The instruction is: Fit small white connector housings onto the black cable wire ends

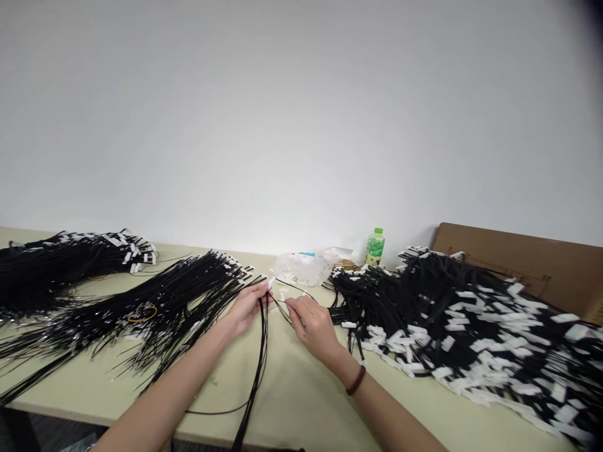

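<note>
Near the middle of the table, my left hand (248, 306) is closed on a black cable (260, 358) close to a small white piece at its end. The cable's long strands hang down over the table's front edge. To the right, my right hand (315, 326) pinches a thin black wire (281, 303) that runs across from my left fingertips. Both hands are above the tabletop, a short way apart. The exact ends of the wires between my fingers are too small to make out.
Bundles of black cables with white ends lie at the far left (61, 270), left of centre (174, 295) and in a large heap at right (452, 314). A clear plastic bag (301, 269), a green-capped bottle (375, 247) and a cardboard sheet (518, 257) stand along the wall.
</note>
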Demonstrator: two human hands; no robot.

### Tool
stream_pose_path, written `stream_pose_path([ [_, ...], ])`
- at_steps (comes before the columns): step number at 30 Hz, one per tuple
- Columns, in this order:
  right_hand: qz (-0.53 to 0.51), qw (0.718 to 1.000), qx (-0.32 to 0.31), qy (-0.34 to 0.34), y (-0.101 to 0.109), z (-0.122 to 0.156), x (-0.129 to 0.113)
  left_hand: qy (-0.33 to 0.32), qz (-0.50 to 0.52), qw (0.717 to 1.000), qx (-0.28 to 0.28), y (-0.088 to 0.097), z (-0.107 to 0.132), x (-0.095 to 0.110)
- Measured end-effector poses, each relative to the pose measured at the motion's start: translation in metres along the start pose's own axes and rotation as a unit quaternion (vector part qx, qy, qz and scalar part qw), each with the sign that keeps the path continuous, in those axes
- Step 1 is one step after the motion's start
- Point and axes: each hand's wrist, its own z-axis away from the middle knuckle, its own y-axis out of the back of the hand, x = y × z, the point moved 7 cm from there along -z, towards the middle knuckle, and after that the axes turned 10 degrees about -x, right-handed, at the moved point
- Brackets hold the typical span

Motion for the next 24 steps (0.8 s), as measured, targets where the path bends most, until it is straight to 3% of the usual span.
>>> stream_pose_path([
  [5,0.02,0.999,-0.031,-0.023,-0.008,0.0,0.006,-0.001,0.001,1.0,-0.023,-0.003,-0.002,0.0],
  [17,-0.012,0.998,-0.026,-0.055,-0.012,0.004,0.011,0.013,0.014,0.996,-0.085,-0.025,0.007,0.005],
  [24,-0.025,0.999,-0.005,-0.046,-0.006,0.005,0.009,0.007,0.014,0.998,-0.058,-0.013,0.003,0.0],
])
